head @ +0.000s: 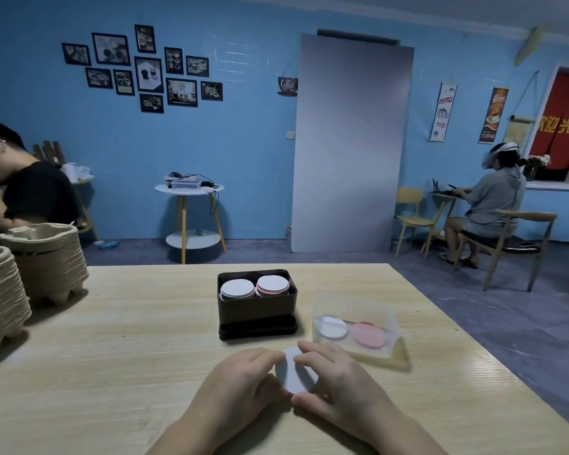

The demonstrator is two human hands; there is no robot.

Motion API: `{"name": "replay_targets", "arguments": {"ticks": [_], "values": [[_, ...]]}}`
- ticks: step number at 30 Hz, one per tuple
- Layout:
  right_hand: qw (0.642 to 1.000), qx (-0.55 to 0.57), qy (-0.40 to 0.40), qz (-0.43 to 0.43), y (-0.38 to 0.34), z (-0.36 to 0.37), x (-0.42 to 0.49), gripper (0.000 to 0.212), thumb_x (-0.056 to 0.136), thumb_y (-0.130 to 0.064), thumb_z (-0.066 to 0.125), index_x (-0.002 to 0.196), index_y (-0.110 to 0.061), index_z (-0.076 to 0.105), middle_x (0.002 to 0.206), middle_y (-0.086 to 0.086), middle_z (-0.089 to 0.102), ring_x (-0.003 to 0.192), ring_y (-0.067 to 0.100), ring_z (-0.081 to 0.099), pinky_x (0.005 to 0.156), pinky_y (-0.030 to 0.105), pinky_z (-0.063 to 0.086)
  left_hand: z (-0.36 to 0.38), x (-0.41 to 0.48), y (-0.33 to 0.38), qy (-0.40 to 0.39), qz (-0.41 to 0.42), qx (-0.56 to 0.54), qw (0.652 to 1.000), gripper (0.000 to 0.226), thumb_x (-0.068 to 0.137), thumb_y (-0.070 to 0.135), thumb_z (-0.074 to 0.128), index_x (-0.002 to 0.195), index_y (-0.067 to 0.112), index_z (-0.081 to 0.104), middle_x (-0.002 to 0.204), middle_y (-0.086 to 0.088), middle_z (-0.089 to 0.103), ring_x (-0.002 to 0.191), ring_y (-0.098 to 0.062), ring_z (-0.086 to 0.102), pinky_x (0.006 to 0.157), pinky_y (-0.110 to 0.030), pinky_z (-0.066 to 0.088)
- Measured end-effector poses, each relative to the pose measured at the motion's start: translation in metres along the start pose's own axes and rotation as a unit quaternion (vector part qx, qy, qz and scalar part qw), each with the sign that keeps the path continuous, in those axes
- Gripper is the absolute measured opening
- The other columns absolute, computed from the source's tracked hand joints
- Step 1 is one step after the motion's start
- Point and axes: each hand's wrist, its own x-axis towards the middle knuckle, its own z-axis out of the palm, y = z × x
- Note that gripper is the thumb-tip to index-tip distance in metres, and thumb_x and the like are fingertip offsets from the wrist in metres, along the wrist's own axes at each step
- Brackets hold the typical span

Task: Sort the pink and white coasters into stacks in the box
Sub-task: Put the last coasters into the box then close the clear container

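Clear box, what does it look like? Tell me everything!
The clear box looks like see-through plastic, rectangular, open on top. It stands upright on the table, right of the black box. Inside lie a white coaster on the left and a pink coaster on the right. Only the table and coasters touch it.

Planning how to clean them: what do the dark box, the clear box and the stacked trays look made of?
Dark box: tin or hard plastic, dull sheen; cannot tell which.
Clear box: transparent plastic, coasters show through its walls.
Stacked trays: moulded paper pulp, matte beige, rough-edged.
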Motion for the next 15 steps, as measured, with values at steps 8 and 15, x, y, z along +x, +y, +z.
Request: {"name": "replay_targets", "arguments": {"ticks": [8,15], "values": [[0.998,0.052,0.033,0.020,0.006,-0.008,0.013,0.052,0.080,-0.061,0.072,0.119,-0.027,0.063,0.131,-0.014,0.061,0.120,0.003,0.054,0.098,0.016,0.040,-0.017,0.007,-0.004,0.061,-0.019,-0.015,0.998,0.037,0.090,0.048,0.061,0.122,0.028,0.060,0.118,0.017,0.062,0.102,-0.007,0.061,0.082,-0.028,0.051],[0.994,0.073,0.082,0.026,0.005,-0.020,0.077,0.058,0.072,-0.054,0.077,0.115,-0.016,0.067,0.114,-0.007,0.069,0.103,0.014,0.062,0.089,0.030,0.050,-0.050,0.036,-0.042,0.146,-0.029,0.047,0.988,0.028,0.091,0.036,0.057,0.111,0.019,0.066,0.111,0.007,0.066,0.102,-0.019,0.062,0.085,-0.042,0.051]]}}
